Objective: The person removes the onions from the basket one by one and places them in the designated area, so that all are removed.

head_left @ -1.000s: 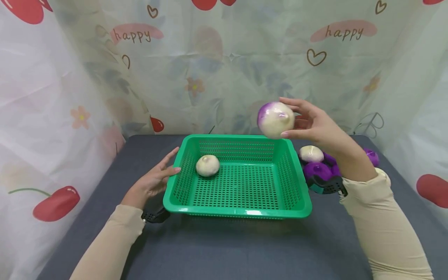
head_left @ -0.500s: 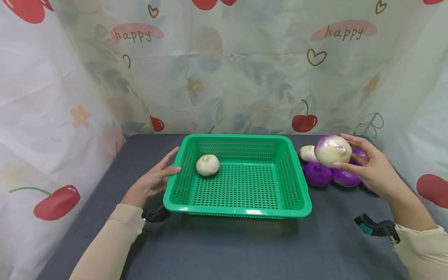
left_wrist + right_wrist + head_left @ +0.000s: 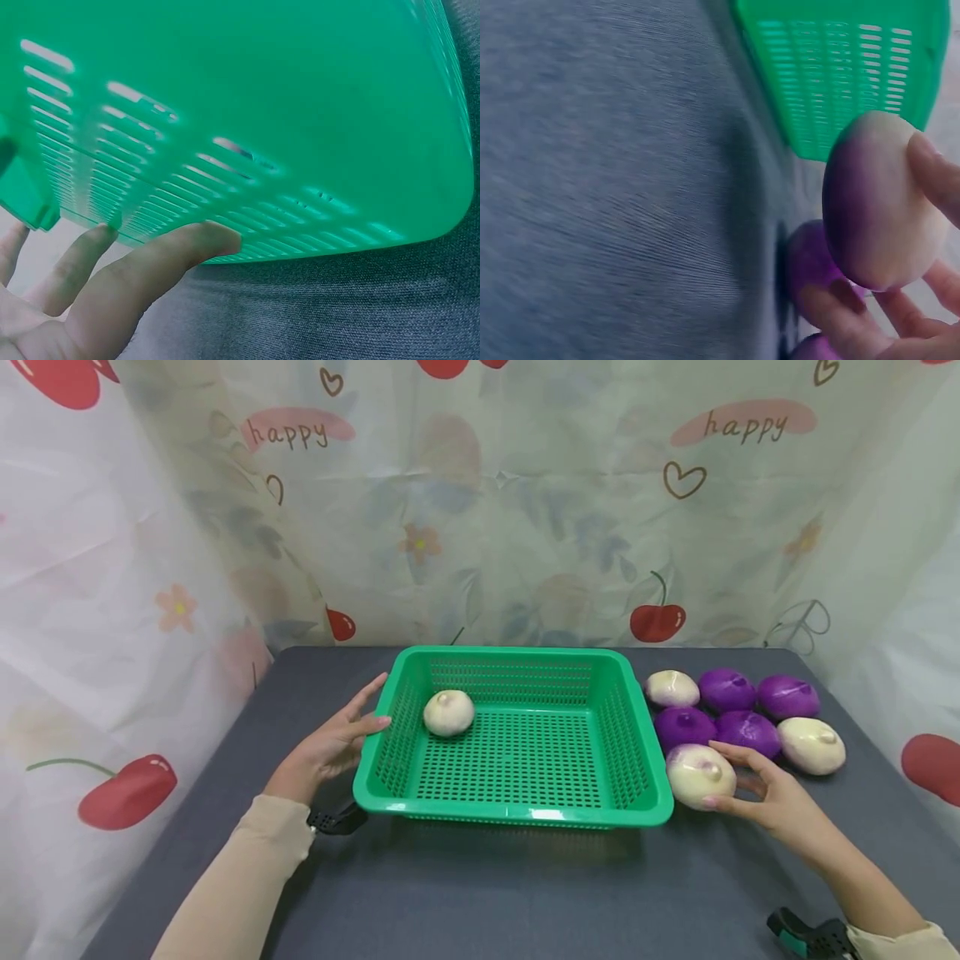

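Observation:
My right hand (image 3: 772,797) holds a white turnip (image 3: 701,777) with a purple tinge, thumb on the near side and fingers on the far side. The turnip is just right of the green basket (image 3: 510,817), in front of the purple turnips. In the right wrist view the same turnip (image 3: 881,202) shows a purple side and a pale side between thumb and fingers. My left hand (image 3: 326,752) touches the basket's left side, its fingers extended. The left wrist view shows those fingers (image 3: 142,277) against the slotted outer wall (image 3: 300,97). Inside the basket, at the left, lies one white turnip (image 3: 448,713).
Several purple turnips (image 3: 748,732) lie grouped to the basket's right. A white turnip (image 3: 672,688) is at the group's back left and another (image 3: 812,746) at its right. The dark grey table (image 3: 480,893) is bounded behind and at the sides by a printed curtain (image 3: 510,527).
My right hand carried the turnip from above the basket's back right corner, rightward over the group, then down and toward the front beside the basket. The left hand stayed at the basket.

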Demonstrator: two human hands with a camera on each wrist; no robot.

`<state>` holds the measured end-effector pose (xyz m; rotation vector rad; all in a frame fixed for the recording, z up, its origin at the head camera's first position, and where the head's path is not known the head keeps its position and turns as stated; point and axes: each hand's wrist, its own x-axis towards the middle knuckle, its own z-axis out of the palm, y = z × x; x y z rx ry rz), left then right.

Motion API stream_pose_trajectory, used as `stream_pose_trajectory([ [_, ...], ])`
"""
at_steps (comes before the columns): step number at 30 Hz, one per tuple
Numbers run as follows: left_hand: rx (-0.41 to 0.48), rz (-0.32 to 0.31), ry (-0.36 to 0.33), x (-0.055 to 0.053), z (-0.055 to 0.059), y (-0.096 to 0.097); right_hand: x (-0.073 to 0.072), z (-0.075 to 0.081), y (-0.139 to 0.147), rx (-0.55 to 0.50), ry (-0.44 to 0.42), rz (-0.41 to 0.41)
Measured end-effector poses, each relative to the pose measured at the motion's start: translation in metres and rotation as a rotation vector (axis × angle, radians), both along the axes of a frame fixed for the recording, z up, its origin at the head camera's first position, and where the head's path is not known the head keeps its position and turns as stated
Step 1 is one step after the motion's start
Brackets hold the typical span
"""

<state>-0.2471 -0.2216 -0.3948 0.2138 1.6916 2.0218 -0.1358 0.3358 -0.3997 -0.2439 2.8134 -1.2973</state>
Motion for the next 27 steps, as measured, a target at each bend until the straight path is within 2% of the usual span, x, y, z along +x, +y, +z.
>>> stream_pose_trajectory([
  [4,0.002,0.0,0.001,0.0,0.0,0.001,0.002,-0.008,0.0,-0.003,-0.055,0.013],
  [10,0.005,-0.005,0.009,-0.001,0.0,0.001,0.002,-0.016,0.004,0.02,-0.08,0.019],
  [27,0.003,0.002,0.008,-0.001,-0.001,0.0,-0.003,-0.023,0.011,0.013,-0.08,0.02],
])
